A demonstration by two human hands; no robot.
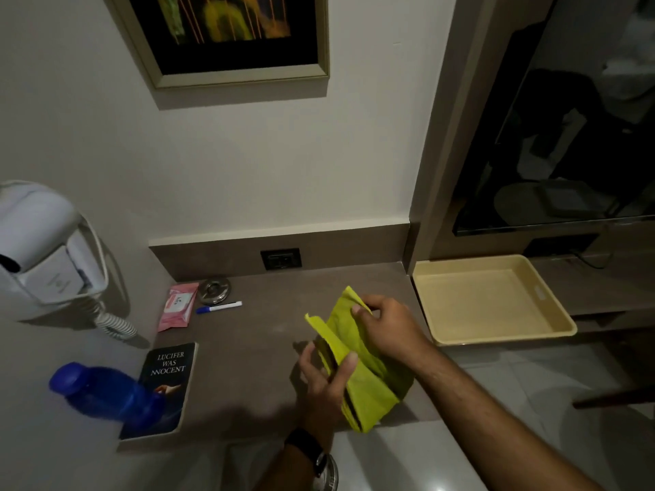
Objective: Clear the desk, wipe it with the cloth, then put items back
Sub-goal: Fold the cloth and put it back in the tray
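Note:
Both hands hold a folded yellow cloth (358,380) above the right part of the brown desk (248,349). My left hand (326,377) grips its lower left edge, and my right hand (386,324) pinches its upper corner. On the desk's left side lie a dark book (166,377), a pink wipes packet (177,306), a blue-capped marker (219,307) and a round metal ashtray (214,290). A blue bottle (106,391) lies over the book's lower left corner.
A cream tray (492,299) sits on a lower shelf to the right of the desk. A white wall-mounted hair dryer (42,249) with a coiled cord hangs at the left. A socket (281,259) is set in the desk's back panel. A framed picture (227,37) hangs above.

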